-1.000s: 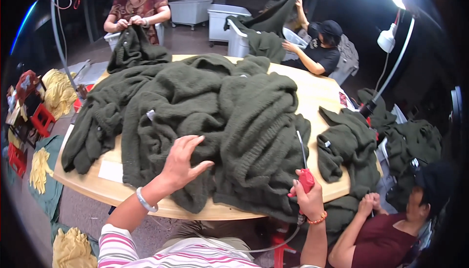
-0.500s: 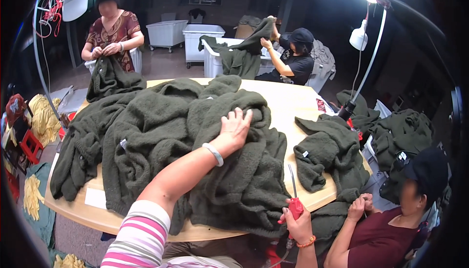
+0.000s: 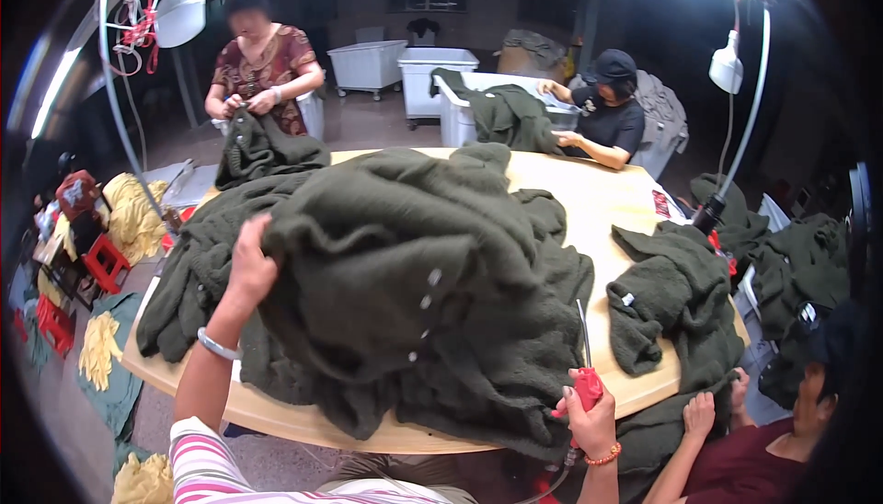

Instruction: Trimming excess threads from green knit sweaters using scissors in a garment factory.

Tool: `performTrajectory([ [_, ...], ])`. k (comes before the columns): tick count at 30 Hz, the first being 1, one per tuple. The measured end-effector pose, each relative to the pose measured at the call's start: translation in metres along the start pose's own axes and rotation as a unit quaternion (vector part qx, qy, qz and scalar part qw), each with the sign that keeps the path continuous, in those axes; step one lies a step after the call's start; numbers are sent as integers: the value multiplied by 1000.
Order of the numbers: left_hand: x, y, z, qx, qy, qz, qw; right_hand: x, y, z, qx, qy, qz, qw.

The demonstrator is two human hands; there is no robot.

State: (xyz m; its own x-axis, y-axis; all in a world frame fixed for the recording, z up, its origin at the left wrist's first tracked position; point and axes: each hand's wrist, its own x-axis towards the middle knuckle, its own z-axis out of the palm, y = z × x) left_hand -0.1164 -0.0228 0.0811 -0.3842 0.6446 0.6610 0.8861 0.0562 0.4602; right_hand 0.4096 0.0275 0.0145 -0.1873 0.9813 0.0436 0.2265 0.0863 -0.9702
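My left hand (image 3: 250, 269) is closed on the edge of a dark green knit cardigan (image 3: 368, 283), holding that side up off the heap. Small pale buttons show along the cardigan's front, and part of it is blurred by motion. Below it, more dark green knitwear (image 3: 524, 394) covers the middle of the table (image 3: 607, 187). At the near right, my right hand (image 3: 596, 426) grips a red air blow gun (image 3: 587, 383). Its thin metal nozzle points upward beside the knitwear, and a hose leads down from its handle.
A separate dark green garment (image 3: 667, 292) lies on the table's right side. A lamp pole (image 3: 750, 108) rises behind it. One person (image 3: 262, 72) handles knitwear at the far left, another (image 3: 607, 108) at the back by white bins (image 3: 432, 72), a third (image 3: 763, 449) at the near right.
My left hand has moved left from the top of the heap and lifted the cardigan's side. My right hand still holds the air blow gun. The person at the back has lowered a garment.
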Motion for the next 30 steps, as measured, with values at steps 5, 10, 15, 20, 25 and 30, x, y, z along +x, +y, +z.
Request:
performTrajectory([
  [5,-53,33,-17,120,-117,67,983,12,-4,28,-31,-27,-30,999],
  [10,-38,99,18,45,-247,211,945,10,-11,47,-21,-41,-55,997],
  [15,-26,115,83,218,-251,374,866,-3,-20,42,-27,-37,-33,998],
  [20,18,108,136,5,-314,333,889,-8,-19,21,-36,-1,8,999],
  [25,187,92,112,-110,-2,269,957,5,-13,20,-6,1,-17,1000],
  [30,241,47,83,140,40,-90,985,21,-13,24,10,-4,-27,1000],
])
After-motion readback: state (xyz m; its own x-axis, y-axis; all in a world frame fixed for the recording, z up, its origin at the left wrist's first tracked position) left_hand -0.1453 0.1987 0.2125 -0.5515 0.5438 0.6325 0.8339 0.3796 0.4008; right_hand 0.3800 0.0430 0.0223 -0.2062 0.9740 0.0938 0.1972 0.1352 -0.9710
